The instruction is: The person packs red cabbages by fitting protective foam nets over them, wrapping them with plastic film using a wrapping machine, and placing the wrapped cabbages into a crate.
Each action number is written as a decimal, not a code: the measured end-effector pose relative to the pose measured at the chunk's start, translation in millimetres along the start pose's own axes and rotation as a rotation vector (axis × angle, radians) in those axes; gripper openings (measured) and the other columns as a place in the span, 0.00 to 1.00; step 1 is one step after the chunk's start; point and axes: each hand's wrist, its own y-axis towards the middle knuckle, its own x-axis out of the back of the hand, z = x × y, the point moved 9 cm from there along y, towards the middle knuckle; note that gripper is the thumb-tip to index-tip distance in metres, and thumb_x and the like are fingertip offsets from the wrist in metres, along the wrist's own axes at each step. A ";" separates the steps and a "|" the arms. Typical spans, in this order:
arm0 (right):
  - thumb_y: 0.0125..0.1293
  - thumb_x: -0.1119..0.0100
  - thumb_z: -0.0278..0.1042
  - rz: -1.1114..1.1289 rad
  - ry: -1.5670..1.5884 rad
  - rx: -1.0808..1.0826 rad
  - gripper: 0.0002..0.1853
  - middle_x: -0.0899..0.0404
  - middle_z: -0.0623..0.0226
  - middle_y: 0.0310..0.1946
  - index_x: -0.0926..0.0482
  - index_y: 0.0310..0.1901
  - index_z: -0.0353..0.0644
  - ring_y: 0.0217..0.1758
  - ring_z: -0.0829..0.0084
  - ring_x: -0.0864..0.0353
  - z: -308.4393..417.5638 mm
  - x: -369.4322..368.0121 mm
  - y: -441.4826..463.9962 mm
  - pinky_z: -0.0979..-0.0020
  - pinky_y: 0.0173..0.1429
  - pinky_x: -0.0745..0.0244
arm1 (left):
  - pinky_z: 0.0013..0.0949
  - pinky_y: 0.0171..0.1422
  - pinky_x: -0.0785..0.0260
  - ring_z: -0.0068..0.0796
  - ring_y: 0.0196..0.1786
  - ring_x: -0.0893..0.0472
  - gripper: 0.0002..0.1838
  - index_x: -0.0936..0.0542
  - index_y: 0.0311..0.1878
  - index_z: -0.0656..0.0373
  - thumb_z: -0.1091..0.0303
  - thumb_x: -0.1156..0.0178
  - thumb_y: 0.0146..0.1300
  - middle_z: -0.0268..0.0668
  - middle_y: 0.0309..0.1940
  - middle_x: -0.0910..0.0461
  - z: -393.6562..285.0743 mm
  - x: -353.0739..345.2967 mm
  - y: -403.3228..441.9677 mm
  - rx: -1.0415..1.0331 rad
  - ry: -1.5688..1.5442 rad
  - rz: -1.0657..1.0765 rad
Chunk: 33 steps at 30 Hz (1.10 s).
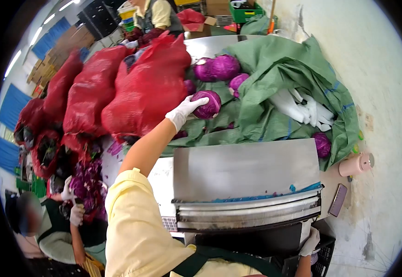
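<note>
My left hand (184,111), in a white glove, reaches forward and grips a purple cabbage (207,105) above the green sheet (231,111). More purple cabbages (225,67) lie just beyond it on the sheet. At the lower right is my right hand (310,242), also gloved in white, low by the machine's right end, beside a pale strip and a black crate (325,258). Its fingers are partly hidden, and I cannot make out what they hold. Between my arms stands a metal wrapping machine (247,171) with a flat steel top.
Red mesh sacks (148,87) fill the left of the table. White gloves (302,108) rest on the green sheet. A pink bottle (355,164) and a phone (338,200) are at right. One co-worker (62,231) handles cabbage at lower left; another person (157,16) is beyond the sacks.
</note>
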 end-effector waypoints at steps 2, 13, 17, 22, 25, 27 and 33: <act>0.69 0.55 0.34 0.013 0.019 -0.011 0.17 0.19 0.61 0.35 0.18 0.37 0.31 0.39 0.71 0.23 -10.0 1.6 7.7 0.71 0.48 0.28 | 0.50 0.63 0.29 0.44 0.63 0.26 0.48 0.42 0.70 0.62 0.52 0.26 0.52 0.47 0.63 0.30 -25.6 0.9 -73.5 -0.022 -0.064 0.028; 0.68 0.60 0.35 0.216 0.068 -0.008 0.19 0.20 0.63 0.36 0.20 0.37 0.30 0.40 0.71 0.23 -31.4 -16.2 32.8 0.69 0.48 0.27 | 0.46 0.69 0.40 0.58 0.61 0.35 0.63 0.42 0.73 0.58 0.57 0.20 0.28 0.59 0.58 0.37 -28.2 66.8 -405.5 -0.587 1.042 -0.970; 0.69 0.61 0.36 0.273 0.223 -0.124 0.19 0.19 0.63 0.38 0.20 0.40 0.30 0.41 0.71 0.22 -28.9 -23.7 28.8 0.69 0.47 0.25 | 0.48 0.66 0.35 0.62 0.64 0.34 0.61 0.41 0.73 0.50 0.56 0.21 0.30 0.63 0.62 0.39 32.9 78.3 -414.3 -0.369 1.180 -0.990; 0.70 0.59 0.39 0.322 0.099 -0.056 0.21 0.19 0.60 0.42 0.21 0.43 0.28 0.44 0.69 0.22 -56.1 -25.6 56.7 0.68 0.52 0.26 | 0.50 0.68 0.38 0.62 0.66 0.36 0.67 0.49 0.76 0.50 0.46 0.20 0.32 0.61 0.64 0.40 37.2 89.4 -427.6 -0.303 1.215 -0.931; 0.70 0.58 0.39 0.295 0.003 -0.007 0.22 0.19 0.58 0.45 0.21 0.47 0.27 0.48 0.67 0.22 -46.0 -18.2 54.3 0.67 0.55 0.28 | 0.46 0.71 0.42 0.59 0.67 0.36 0.65 0.50 0.74 0.65 0.40 0.24 0.41 0.62 0.63 0.38 19.1 133.6 -449.8 -0.514 1.035 -0.996; 0.70 0.58 0.39 0.308 0.028 0.010 0.23 0.20 0.54 0.50 0.22 0.52 0.27 0.52 0.66 0.23 -54.8 -22.9 63.3 0.67 0.58 0.29 | 0.44 0.72 0.43 0.56 0.67 0.36 0.62 0.48 0.73 0.70 0.39 0.27 0.46 0.62 0.63 0.37 -9.6 148.5 -478.8 -0.566 0.988 -1.045; 0.72 0.59 0.37 0.365 0.052 0.042 0.23 0.22 0.54 0.54 0.25 0.57 0.26 0.55 0.66 0.24 -43.7 -32.9 56.2 0.68 0.62 0.32 | 0.43 0.75 0.48 0.54 0.71 0.39 0.58 0.45 0.74 0.67 0.36 0.31 0.50 0.61 0.68 0.39 -16.8 191.3 -516.3 -0.437 0.746 -1.050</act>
